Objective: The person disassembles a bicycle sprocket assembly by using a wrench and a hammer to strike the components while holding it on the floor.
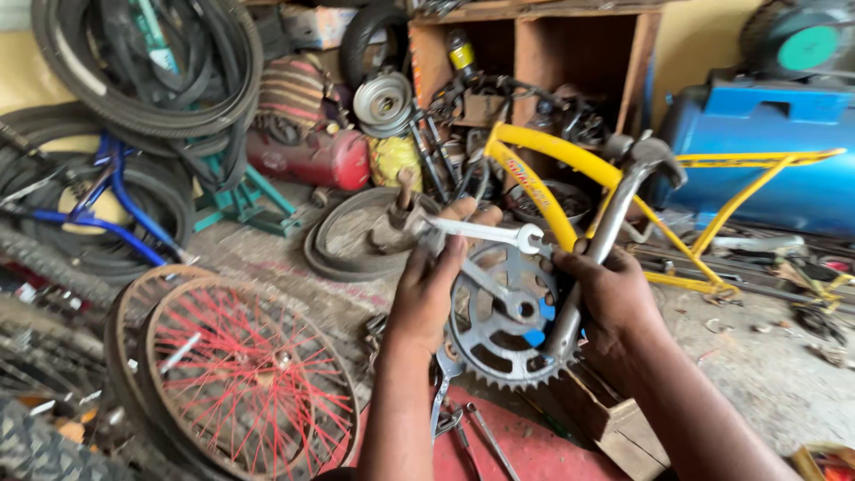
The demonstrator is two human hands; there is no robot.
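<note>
The left hand is closed around the handle of a silver spanner, with the fingers wrapped on its near-left end, so nothing of the palm is open. The long axis of the spanner runs almost level, from the left hand toward the right, and its ring head lies at the far-right end, just above the chainwheel and close to the yellow bicycle frame. The right hand is closed on the grey seat tube of the frame, just to the right of the chainwheel, and it holds the frame steady; its thumb lies near the ring head of the spanner, so this hand is the nearer one to the working end. The centre of the chainwheel lies below the spanner, between the two hands. On the near side, some other tools lie on a red surface. To the left a wheel with red spokes lies on the floor, and farther left are stacked tyres. A blue tank stands far right.
</note>
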